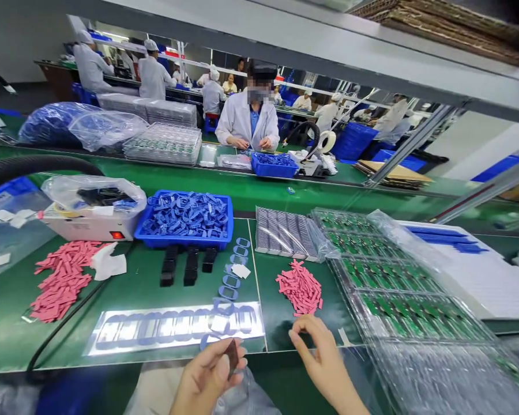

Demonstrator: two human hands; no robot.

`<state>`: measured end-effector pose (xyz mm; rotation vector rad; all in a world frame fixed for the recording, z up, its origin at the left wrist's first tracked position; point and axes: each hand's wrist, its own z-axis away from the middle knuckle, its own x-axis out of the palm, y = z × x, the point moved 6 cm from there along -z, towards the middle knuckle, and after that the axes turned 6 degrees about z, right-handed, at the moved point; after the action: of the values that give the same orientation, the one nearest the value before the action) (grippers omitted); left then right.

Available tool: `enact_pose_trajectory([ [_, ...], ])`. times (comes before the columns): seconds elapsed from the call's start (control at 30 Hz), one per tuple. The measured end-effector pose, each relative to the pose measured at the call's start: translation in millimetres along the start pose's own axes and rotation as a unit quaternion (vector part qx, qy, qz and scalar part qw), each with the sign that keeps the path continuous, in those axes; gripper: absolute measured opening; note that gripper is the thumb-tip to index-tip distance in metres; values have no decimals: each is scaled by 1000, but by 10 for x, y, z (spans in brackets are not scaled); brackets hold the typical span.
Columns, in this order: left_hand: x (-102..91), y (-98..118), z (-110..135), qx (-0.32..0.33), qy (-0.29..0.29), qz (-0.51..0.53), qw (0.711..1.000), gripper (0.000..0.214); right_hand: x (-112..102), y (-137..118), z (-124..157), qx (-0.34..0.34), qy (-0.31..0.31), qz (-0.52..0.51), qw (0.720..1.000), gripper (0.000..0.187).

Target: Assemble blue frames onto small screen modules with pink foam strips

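Note:
My left hand (207, 377) pinches a small dark rectangular piece (232, 357) between thumb and fingers, at the front edge of the green bench (155, 357). One blue ring gasket (210, 340) lies just beyond that hand, at the corner of a backing sheet of blue gaskets (175, 328). My right hand (322, 357) hangs in the air with its fingers curved and apart, holding nothing I can see. It is nearest a heap of pink strips (300, 287). To its right lies a stacked plastic tray of green circuit boards (398, 294).
A blue crate of blue gaskets (184, 219) stands beyond the sheet, with black stacks (177, 265) before it. Further left are pink strips (63, 279) and a white machine (84, 227). A co-worker in a white coat (248, 115) sits across the bench.

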<state>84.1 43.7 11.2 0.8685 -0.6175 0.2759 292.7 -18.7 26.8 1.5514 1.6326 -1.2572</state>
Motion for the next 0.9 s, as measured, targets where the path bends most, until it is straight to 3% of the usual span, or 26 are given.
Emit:
enact_pose_trajectory([
  [0.2, 134, 239, -36, 96, -16, -95, 991, 32, 166, 36, 90, -29, 55, 68, 996, 13],
  [0.3, 191, 415, -42, 182, -47, -203, 961, 36, 189, -25, 150, -93, 56, 59, 992, 17],
  [0.4, 304, 576, -2, 302, -87, -335, 888, 60, 163, -94, 137, -129, 58, 48, 989, 20],
  [0.5, 457, 681, 83, 431, -123, -402, 798, 83, -38, -169, -4, -92, 81, -39, 992, 17],
  [0.6, 601, 672, 132, 500, -176, -455, 715, 88, -297, -299, -225, -52, 79, -184, 978, 27],
  [0.67, 644, 651, 146, 532, -198, -480, 668, 87, -413, -435, -359, -72, 61, -241, 966, 42],
  [0.73, 633, 626, 131, 545, -210, -497, 642, 86, -459, -557, -448, -111, 49, -271, 955, 43],
  [0.83, 558, 586, 77, 541, -211, -516, 629, 86, -403, -642, -498, -155, 33, -289, 944, 29],
  [0.9, 528, 556, 74, 550, -216, -522, 616, 88, -355, -634, -502, -158, 26, -297, 941, 29],
])
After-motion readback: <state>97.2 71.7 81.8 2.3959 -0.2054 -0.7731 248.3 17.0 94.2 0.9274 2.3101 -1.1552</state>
